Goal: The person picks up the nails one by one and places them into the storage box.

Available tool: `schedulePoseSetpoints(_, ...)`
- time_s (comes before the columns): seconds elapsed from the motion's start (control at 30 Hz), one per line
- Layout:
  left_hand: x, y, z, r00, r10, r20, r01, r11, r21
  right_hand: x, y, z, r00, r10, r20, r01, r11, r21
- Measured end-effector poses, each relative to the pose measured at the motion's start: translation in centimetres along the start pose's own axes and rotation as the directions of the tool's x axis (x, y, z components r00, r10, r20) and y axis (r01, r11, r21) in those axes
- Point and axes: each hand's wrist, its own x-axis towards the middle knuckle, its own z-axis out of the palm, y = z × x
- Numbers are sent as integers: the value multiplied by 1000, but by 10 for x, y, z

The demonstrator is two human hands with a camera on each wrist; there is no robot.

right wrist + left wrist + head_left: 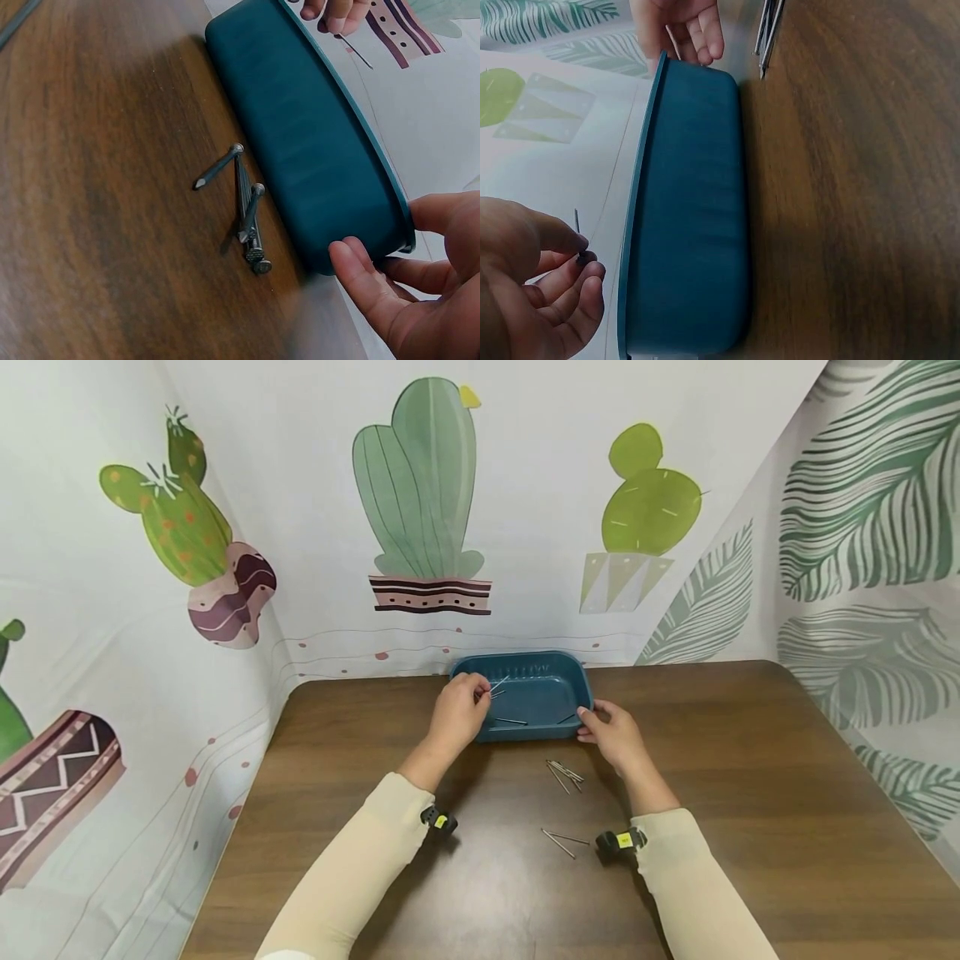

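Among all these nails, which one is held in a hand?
The nail pinched by the left hand over the blue tray; the other visible nails lie in the tray or on the table.

L hand pinching nail over dk blue tray, R hand gripping tray, more nails on brn table

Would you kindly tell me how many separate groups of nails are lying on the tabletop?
2: a cluster of nails near the blue tray, and a pair of nails farther from it. Others may be hidden.
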Motion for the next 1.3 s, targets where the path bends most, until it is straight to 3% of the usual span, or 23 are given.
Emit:
schedulePoseSetpoints(0.37,7,-2,-5,997,-30,-67,28,999,-29,0,3,0,1000,-16,-5,16,1000,-3)
schedulePoseSetpoints(0.53,7,-7,-6,996,-63,-56,61,997,-36,1,6,1,999,-28,-16,28,999,-18)
schedulePoseSetpoints(0.9,-5,-29,-9,986,-151,-66,143,984,-107,0,4,1,999,-32,-19,32,999,-4)
schedulePoseSetpoints(1.3,-17,-36,-9,966,-257,-31,249,957,-150,1,7,0,999,-29,-15,29,999,-40)
